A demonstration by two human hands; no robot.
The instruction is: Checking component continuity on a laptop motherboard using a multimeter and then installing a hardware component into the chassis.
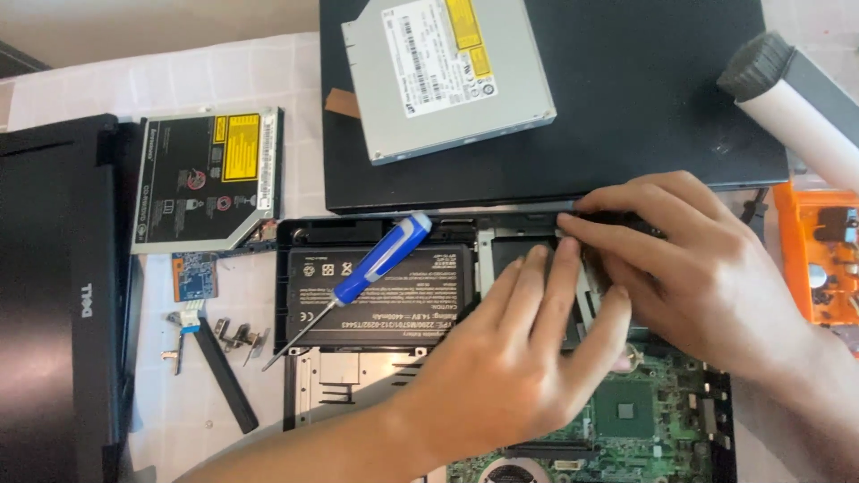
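Note:
An opened laptop base (pixel 300 376) lies in front of me, showing a black battery (pixel 394 300) and a green circuit board (pixel 653 407). My left hand (pixel 510 358) presses flat, fingers spread, on a dark part in the bay to the right of the battery. At the bay's back edge, by the hinge, my right hand (pixel 689 259) pinches a small dark piece with its fingertips; the hands hide most of it. A screwdriver with a blue and white handle (pixel 376 264) rests on the battery.
A silver optical drive (pixel 447 76) lies on a closed black laptop (pixel 644 98) at the back. A second, dark optical drive (pixel 210 174) sits at left beside another black laptop (pixel 54 286). Small brackets (pixel 237 335), a black strip (pixel 224 376), a white tube (pixel 796 103) and an orange tool (pixel 819 259) lie around.

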